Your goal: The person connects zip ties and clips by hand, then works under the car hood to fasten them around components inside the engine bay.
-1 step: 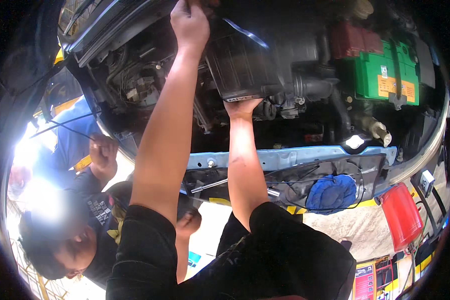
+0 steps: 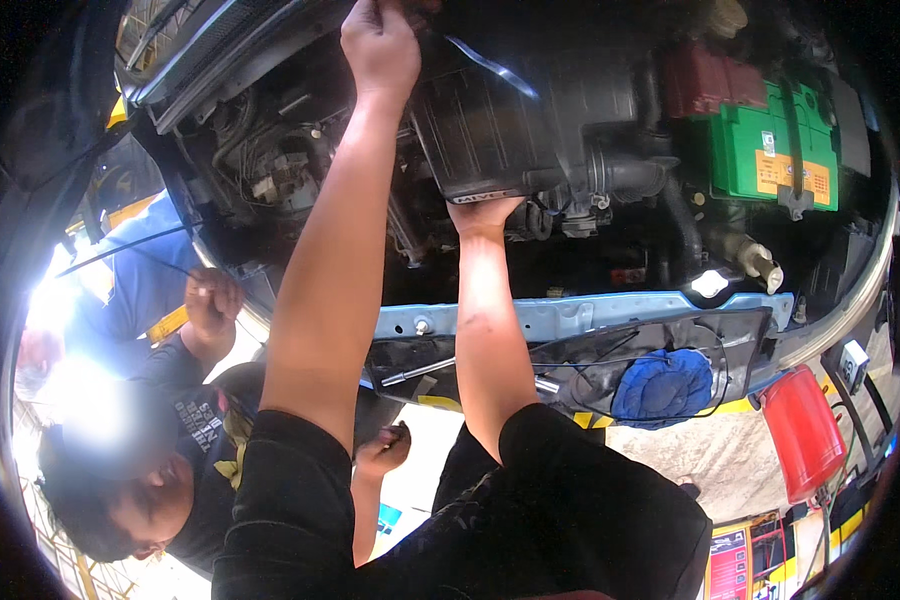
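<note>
Both my arms reach over the front of a car into its engine bay. My left hand [image 2: 382,48] is far in, at the top edge of the view, its fingers curled closed. What they hold, if anything, is lost in shadow. My right hand [image 2: 484,213] is turned up against the near lower edge of a black plastic engine cover [image 2: 495,135]. That cover hides its fingers. A shiny, thin silver strip or reflection [image 2: 495,68] shows above the cover, right of my left hand.
A green battery [image 2: 760,150] sits at the right. Along the blue front crossmember [image 2: 590,312] lie a ratchet-like metal tool [image 2: 420,372] and a blue cloth [image 2: 665,385]. A co-worker [image 2: 205,440] leans in at the left, hands raised. A red tank [image 2: 802,435] stands lower right.
The co-worker's hands have shifted slightly. My own hands and the engine cover stay where they were.
</note>
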A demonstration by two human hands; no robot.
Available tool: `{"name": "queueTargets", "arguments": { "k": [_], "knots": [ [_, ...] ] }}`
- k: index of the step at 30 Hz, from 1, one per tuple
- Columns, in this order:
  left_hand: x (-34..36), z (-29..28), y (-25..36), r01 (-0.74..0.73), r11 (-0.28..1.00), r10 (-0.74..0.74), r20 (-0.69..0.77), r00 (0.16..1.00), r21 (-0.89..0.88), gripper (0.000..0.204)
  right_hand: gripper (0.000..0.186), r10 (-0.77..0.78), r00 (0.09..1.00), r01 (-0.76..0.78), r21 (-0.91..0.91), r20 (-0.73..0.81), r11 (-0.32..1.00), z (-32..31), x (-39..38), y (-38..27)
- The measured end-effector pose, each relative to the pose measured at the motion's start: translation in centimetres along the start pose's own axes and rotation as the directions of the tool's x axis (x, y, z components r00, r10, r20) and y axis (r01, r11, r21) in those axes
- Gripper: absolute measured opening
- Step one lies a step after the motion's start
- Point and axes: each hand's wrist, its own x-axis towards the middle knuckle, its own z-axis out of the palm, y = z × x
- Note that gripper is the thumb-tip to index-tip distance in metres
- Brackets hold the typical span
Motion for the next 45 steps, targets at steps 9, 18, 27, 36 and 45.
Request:
{"name": "queueTargets", "arguments": {
  "k": [9,18,27,36,45],
  "knots": [
    [-0.7,0.3,0.8,-0.198,0.954,0.219,-0.072,0.973,0.227,0.041,0.06,0.016,0.999,-0.015,-0.013,0.044,1.0,-2.1,0.5,0.8],
    [-0.6,-0.7,0.6,-0.231,0.877,0.303,-0.112,0.946,0.421,0.046,0.058,0.08,0.981,-0.113,0.185,0.176,0.976,-7.5,2.3,1.2],
    [-0.7,-0.4,0.9,-0.197,0.938,0.252,-0.171,0.952,0.284,0.042,0.061,-0.023,0.975,-0.009,0.143,0.219,0.99,-6.8,2.3,1.8],
    [0.2,-0.4,-0.4,-0.07,0.997,0.073,-0.086,0.994,0.044,0.041,0.06,0.018,0.968,-0.029,0.037,0.249,0.999,-6.8,1.9,1.1],
    [2.8,-0.9,0.5,0.184,0.915,-0.116,0.201,0.973,-0.36,0.027,0.061,0.058,0.926,0.014,-0.187,0.372,0.982,-6.7,2.1,0.6]
  ]
}}
